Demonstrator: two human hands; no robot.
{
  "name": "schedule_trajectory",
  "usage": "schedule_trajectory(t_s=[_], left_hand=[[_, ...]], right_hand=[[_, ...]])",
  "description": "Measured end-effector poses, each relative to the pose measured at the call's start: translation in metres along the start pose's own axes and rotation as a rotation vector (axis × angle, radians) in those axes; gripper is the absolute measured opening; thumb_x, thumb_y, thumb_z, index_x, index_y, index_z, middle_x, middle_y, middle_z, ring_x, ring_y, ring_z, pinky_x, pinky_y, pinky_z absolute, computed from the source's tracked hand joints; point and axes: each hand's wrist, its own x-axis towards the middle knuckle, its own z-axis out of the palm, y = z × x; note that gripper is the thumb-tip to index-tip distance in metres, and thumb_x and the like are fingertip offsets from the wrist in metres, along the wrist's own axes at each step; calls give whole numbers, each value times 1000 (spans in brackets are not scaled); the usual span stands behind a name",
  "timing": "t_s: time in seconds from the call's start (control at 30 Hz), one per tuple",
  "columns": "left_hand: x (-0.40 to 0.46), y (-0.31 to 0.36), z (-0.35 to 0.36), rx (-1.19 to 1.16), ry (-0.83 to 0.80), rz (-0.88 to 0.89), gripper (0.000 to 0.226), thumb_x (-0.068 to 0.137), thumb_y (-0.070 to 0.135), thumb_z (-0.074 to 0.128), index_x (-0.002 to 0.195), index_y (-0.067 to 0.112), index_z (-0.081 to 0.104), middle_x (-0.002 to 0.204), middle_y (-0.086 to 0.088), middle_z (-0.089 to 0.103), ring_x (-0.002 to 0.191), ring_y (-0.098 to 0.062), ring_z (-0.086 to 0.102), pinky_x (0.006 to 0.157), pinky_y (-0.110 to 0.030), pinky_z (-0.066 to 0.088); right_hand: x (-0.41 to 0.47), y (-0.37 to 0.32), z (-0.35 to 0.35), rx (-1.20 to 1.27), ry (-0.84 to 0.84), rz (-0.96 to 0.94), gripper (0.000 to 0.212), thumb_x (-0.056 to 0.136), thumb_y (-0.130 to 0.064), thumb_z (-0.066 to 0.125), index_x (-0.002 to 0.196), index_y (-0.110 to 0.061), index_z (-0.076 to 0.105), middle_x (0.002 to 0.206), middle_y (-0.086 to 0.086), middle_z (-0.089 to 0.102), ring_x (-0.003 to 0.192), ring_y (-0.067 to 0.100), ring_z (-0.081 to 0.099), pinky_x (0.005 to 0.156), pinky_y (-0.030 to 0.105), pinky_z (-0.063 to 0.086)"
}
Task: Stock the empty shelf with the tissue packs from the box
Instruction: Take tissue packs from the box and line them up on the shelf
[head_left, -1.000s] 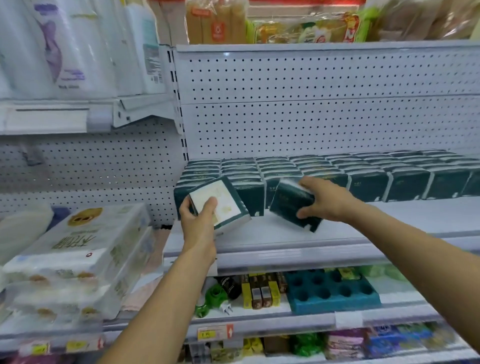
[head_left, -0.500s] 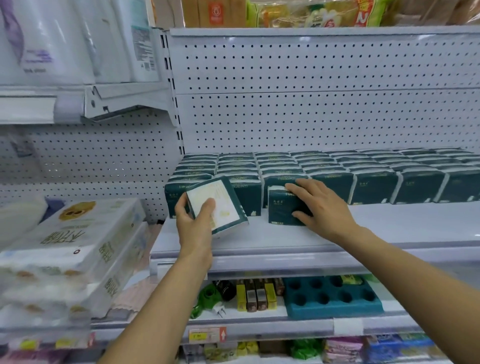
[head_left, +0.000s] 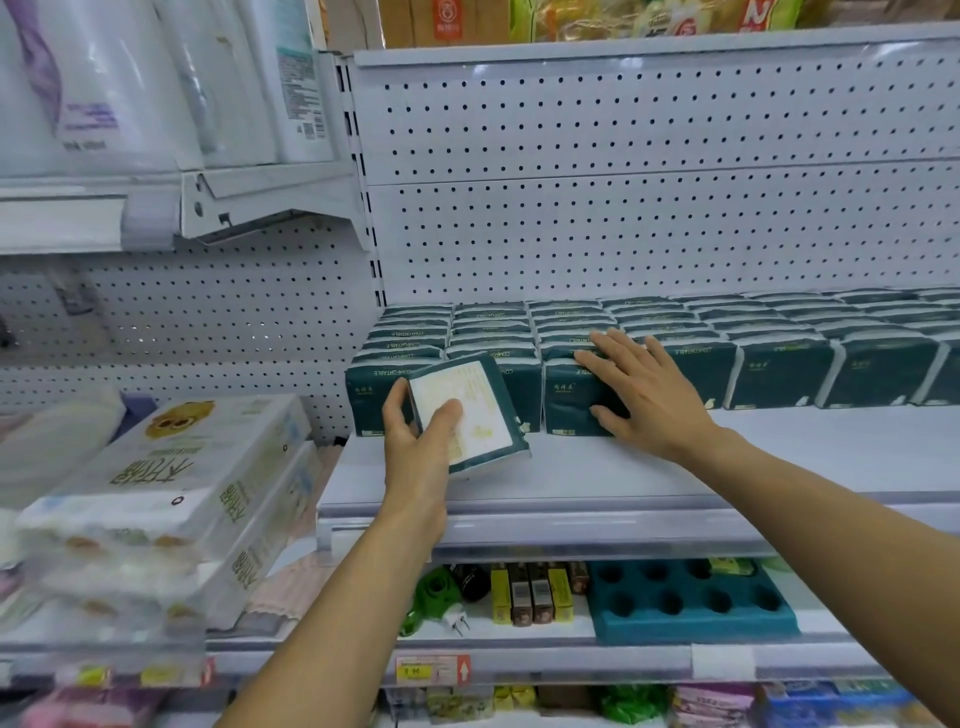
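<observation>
Dark green tissue packs (head_left: 779, 374) stand in several rows at the back of the white shelf (head_left: 597, 478). My left hand (head_left: 415, 441) grips one tilted green pack (head_left: 478, 410), its white face toward me, just above the shelf in front of the left rows. My right hand (head_left: 644, 395) lies flat with straight fingers against the front of an upright pack (head_left: 566, 400) standing in the front row. The box is not in view.
Large white tissue bundles (head_left: 166, 488) are stacked on the lower left shelf. A teal tray (head_left: 691, 603) and small goods sit on the shelf below. Big white rolls (head_left: 130, 78) fill the upper left shelf. Bare shelf surface runs along the front.
My right hand set its pack upright and pushed it back into the front row, fingers now flat on it. My left hand keeps holding its tilted pack, almost still.
</observation>
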Motion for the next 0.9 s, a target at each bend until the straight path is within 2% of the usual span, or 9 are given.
schedule_trajectory(t_s=[0.1,0.17,0.3,0.37,0.43,0.53,0.67,0.77,0.9], left_hand=[[-2,4,3,-18,-47,-21,67,97,9,56,146,46,29,119,7,63,103,-17,64,79,-32,53],[-5,7,9,-43,-87,-34,66,100,5,51,146,45,28,111,9,64,98,-16,65,86,-40,55],[-15,12,25,-112,-217,-102,55,102,7,47,142,41,34,126,0,63,108,-21,65,88,-42,55],[-19,13,28,-96,-255,-115,44,104,22,46,144,39,39,128,-1,63,109,-19,64,89,-40,52],[-20,13,26,-15,-254,-107,36,103,42,43,139,38,46,128,-1,63,112,-15,60,100,-45,44],[-22,10,19,118,-282,-73,34,103,44,44,135,37,52,134,3,58,118,-14,58,106,-48,40],[-30,6,20,98,-283,-72,32,102,29,51,134,27,54,123,1,67,109,-16,66,88,-39,57],[-33,5,24,110,-273,-41,32,102,28,52,134,25,55,120,2,68,105,-15,67,81,-36,59],[-38,7,32,148,-288,26,33,100,25,56,133,25,54,112,4,69,101,-10,68,85,-34,58]], right_hand=[[-2,-11,-11,-4,90,-23,91,79,-45,73,152,-23,23,160,7,25,147,27,23,119,56,14],[-4,-32,-24,59,156,-151,99,74,-50,74,152,-20,19,159,10,23,145,29,25,118,56,19],[-9,-72,-41,154,265,-337,74,71,-27,77,134,-15,41,143,11,43,130,30,42,106,44,38],[-16,-80,-49,303,312,-228,54,70,-15,75,117,-15,48,123,6,56,112,22,51,90,37,46],[-24,-88,-65,618,254,56,34,80,-16,74,107,-19,54,104,-5,59,93,8,51,76,26,47],[-33,-90,-78,1096,205,428,16,86,-23,73,94,-18,59,88,-3,63,76,4,56,64,17,45],[-43,-88,-76,1395,142,610,18,87,-20,72,100,-10,65,94,7,73,89,21,70,72,27,57],[-50,-85,-76,1461,124,661,17,89,-18,69,103,-9,65,97,7,74,95,24,70,76,33,60],[-63,-73,-78,1361,94,614,34,86,-17,73,116,-16,57,102,-6,71,100,16,66,71,20,54]])
